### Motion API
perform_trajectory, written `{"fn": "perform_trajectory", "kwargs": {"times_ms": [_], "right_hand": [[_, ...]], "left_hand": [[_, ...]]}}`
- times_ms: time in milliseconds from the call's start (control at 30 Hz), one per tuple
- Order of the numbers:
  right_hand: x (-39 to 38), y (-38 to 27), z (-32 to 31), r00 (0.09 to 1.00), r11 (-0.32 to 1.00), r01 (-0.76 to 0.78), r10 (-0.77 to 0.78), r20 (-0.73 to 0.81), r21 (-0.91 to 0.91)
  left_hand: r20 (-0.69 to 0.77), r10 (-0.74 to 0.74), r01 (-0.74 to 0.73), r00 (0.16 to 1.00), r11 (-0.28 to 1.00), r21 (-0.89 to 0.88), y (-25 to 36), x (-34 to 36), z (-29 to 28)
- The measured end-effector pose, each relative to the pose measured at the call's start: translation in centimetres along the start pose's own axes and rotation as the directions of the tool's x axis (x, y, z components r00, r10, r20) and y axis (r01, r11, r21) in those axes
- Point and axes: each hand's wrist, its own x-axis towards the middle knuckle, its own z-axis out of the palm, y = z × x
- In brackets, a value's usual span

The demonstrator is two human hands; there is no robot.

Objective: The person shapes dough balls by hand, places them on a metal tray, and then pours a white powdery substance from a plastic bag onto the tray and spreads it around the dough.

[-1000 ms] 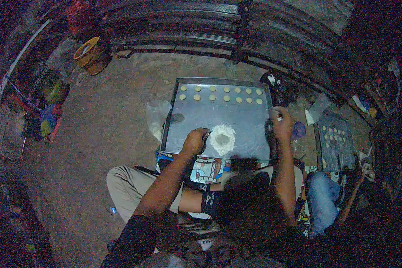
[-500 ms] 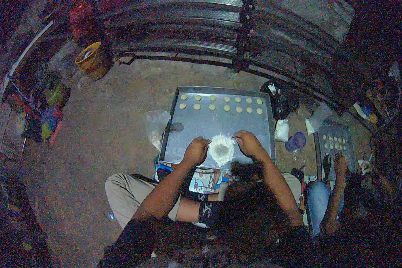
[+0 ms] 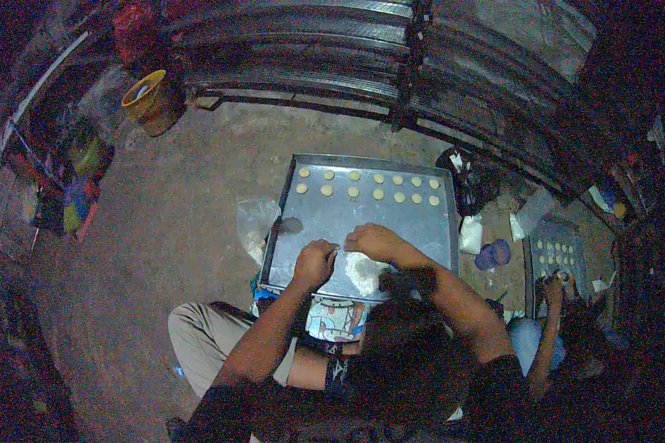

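A large metal baking tray lies before me. Along its far side sit two rows of small, flat, pale dough rounds. Close to the near edge is a heap of white flour, partly covered by my right forearm. My left hand is just left of the flour, its fingers pinched together. Almost meeting it, my right hand is closed above the flour's far edge. The fingertips of both hands point at each other; whatever lies between them is too small and dim to make out.
A clear plastic bag lies left of the tray. To the right are a white bag, purple containers and a black bag. Beyond them, a co-worker's hand works at another tray of dough rounds. A yellow bucket stands far left.
My right hand has moved left across the flour toward my left hand, which has shifted slightly left. The hands were on either side of the flour before. The co-worker's hand has shifted over the other tray.
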Motion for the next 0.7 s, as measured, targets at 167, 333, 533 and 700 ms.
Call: {"fn": "perform_trajectory", "kwargs": {"times_ms": [167,333,533,700], "right_hand": [[-1.9,1.1,-0.7,1.0,0.999,0.001,-0.001,-0.006,0.049],[-6.2,1.7,0.7,0.97,0.962,-0.243,0.242,0.024,0.121],[-7.9,1.6,0.2,0.966,0.951,-0.247,0.257,-0.032,0.188],[-8.0,-0.4,-1.3,0.989,0.988,-0.147,0.146,-0.014,-0.058]], "left_hand": [[-0.069,0.004,-0.01,0.998,0.995,-0.098,0.1,0.4,-0.4],[0.027,-0.017,0.018,0.999,0.999,-0.031,0.4,0.2,-0.5],[-0.01,-0.005,0.004,1.0,0.997,-0.074,0.6,-0.1,-0.5],[-0.061,0.041,-0.048,0.997,0.992,-0.117,-0.5,-0.8,-0.1]]}}
